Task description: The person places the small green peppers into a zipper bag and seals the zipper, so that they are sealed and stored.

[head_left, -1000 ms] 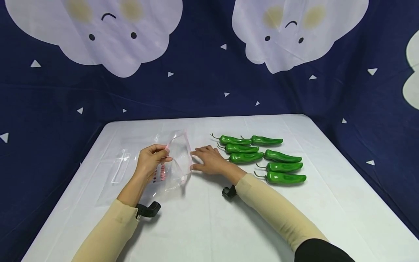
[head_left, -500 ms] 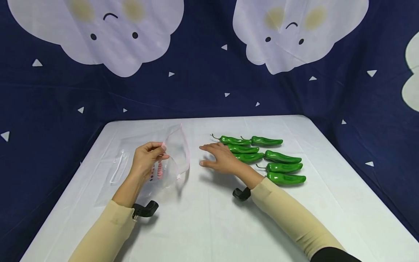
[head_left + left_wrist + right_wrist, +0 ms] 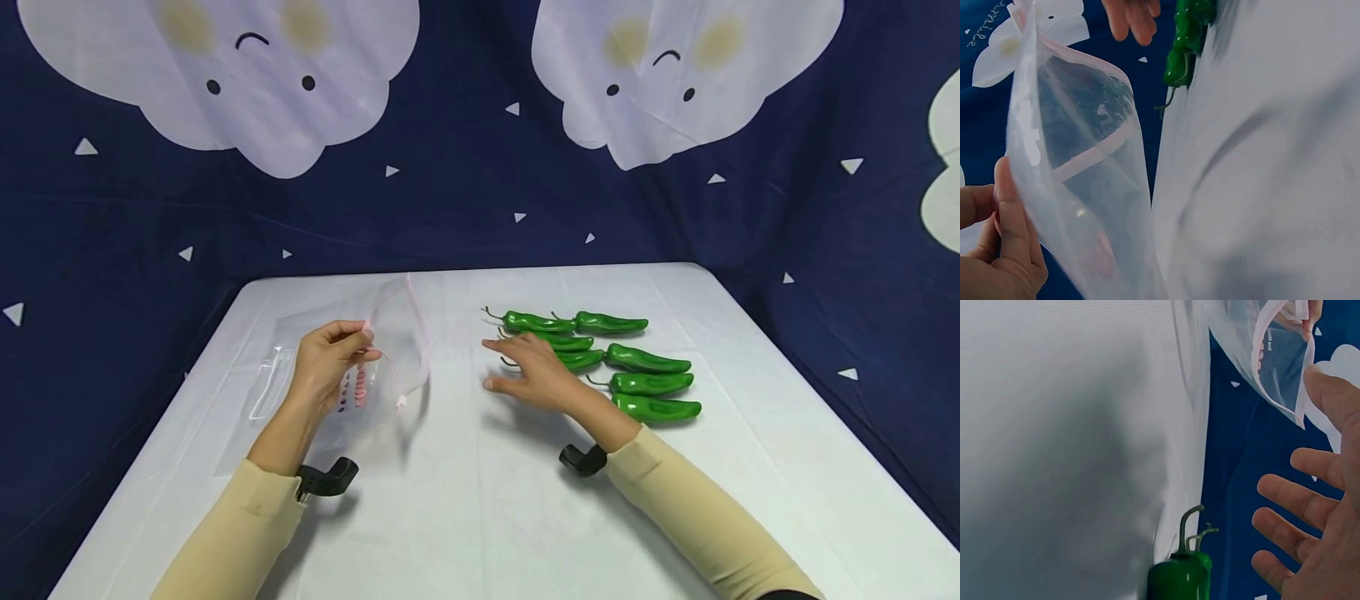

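A clear zip bag (image 3: 401, 333) with a pink-edged mouth and pink print lies at the left of the table, its mouth raised and gaping toward the right. My left hand (image 3: 330, 358) pinches the near side of that mouth between thumb and fingers; the left wrist view looks into the bag (image 3: 1091, 137). My right hand (image 3: 536, 371) hovers with fingers spread and nothing in it, overlapping the left ends of some green peppers (image 3: 558, 340) in the head view. In the right wrist view, a pepper (image 3: 1179, 578) stands below the spread fingers of my right hand (image 3: 1316, 512).
More green peppers (image 3: 648, 358) lie in loose rows on the right half of the white table (image 3: 465, 517). A dark blue cloth (image 3: 450, 225) printed with clouds hangs behind the table. Each wrist wears a black camera mount, such as the left one (image 3: 330, 477).
My right hand has left the bag's mouth and moved right toward the peppers, fingers spread. My left hand has drawn the bag's edge slightly left.
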Demonstrator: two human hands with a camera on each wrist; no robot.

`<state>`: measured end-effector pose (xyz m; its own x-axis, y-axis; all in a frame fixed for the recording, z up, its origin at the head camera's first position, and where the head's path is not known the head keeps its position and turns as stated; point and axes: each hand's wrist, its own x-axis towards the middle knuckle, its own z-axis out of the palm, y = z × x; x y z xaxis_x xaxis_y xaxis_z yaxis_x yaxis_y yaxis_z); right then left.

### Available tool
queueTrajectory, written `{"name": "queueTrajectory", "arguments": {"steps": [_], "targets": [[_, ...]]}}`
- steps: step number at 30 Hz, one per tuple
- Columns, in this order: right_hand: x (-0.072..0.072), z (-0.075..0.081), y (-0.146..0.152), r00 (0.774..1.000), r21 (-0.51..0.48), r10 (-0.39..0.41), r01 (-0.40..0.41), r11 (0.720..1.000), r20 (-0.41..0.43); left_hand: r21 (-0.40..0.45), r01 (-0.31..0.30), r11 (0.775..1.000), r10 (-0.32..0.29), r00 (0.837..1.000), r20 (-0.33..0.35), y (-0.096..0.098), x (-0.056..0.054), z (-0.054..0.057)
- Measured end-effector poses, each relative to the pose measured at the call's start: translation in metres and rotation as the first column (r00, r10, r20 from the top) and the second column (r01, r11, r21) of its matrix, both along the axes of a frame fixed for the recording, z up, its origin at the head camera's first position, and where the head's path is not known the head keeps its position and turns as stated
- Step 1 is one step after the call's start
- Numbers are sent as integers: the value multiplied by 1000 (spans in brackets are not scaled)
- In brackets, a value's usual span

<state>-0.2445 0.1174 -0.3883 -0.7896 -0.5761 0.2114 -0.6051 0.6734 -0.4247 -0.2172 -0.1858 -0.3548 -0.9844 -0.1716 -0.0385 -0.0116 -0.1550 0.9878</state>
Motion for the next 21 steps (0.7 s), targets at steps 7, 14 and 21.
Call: {"name": "queueTrajectory", "arguments": {"steps": [7, 14, 21], "targets": [[13, 1, 26, 999, -26, -30, 31, 999, 38, 2, -3, 1000, 3, 1000, 3, -1, 1, 0], [31, 5, 59, 995, -80, -84, 87, 993, 48, -4, -2, 1000, 2, 1000, 0, -2, 2, 2], [44, 6, 93, 979, -56, -181, 187, 981, 91, -16, -5, 1000, 5, 1000, 4, -4, 4, 3]]}}
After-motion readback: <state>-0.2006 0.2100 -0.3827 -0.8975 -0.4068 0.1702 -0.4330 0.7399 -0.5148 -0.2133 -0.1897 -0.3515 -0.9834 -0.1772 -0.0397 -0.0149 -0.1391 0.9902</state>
